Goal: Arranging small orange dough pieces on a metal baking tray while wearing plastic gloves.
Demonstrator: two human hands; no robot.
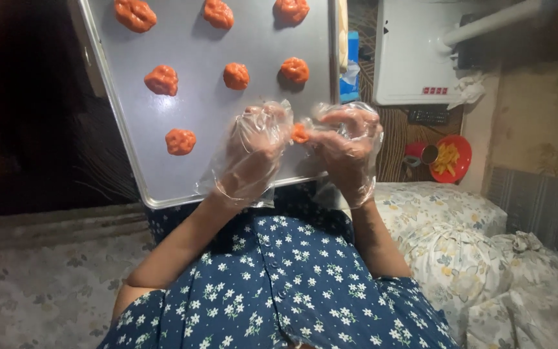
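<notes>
Both gloved hands' fingers pinch orange dough bit (299, 133) over tray (130, 161) w/ approx. 7 lumps (180, 141).

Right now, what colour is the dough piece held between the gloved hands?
Orange, like the lumps on the tray; the dough piece shows best in the head view.

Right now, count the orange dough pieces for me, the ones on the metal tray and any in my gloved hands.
Orange dough lumps on the silver metal baking tray: 7
Orange dough piece held between the left hand and right hand, both in clear plastic gloves: 1
Total: 8
</notes>
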